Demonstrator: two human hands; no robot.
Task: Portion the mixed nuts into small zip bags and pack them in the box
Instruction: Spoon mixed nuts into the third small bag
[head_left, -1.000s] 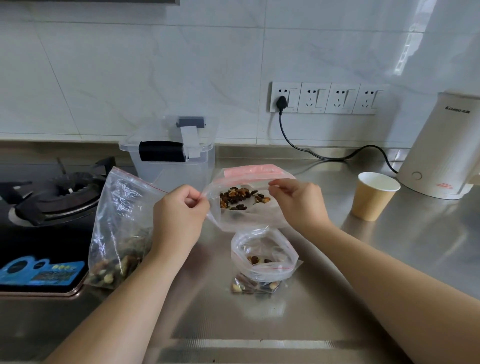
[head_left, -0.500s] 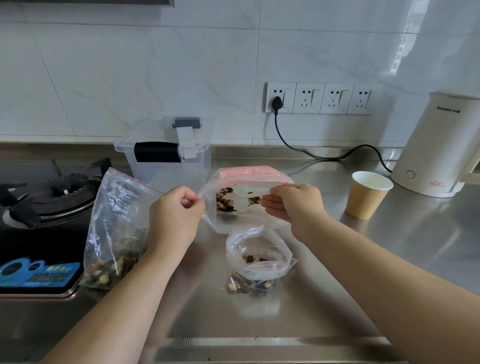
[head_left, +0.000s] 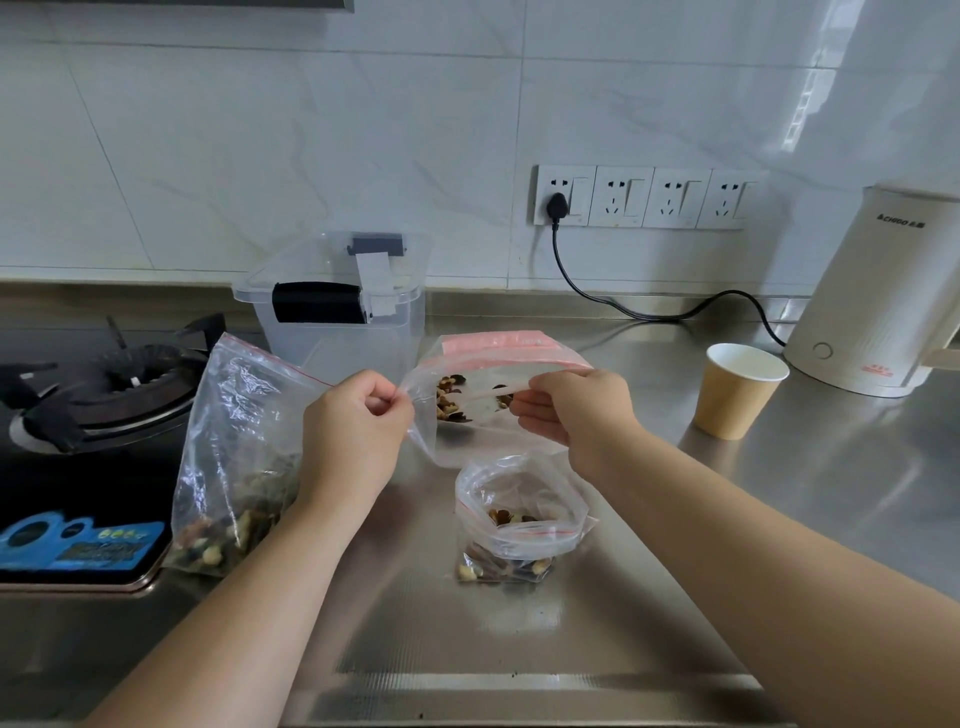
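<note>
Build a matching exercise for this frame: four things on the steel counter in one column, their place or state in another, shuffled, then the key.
Things:
1. small clear zip bag with pink strip
2. large clear bag of mixed nuts
3. tan paper cup
4. clear plastic box with lid

Places or states:
A. stands beside the white kettle
B. against the wall, lid on
C. pinched between left hand and right hand
D. leans beside the gas stove

Pairs: 1-C, 2-D, 3-A, 4-B
</note>
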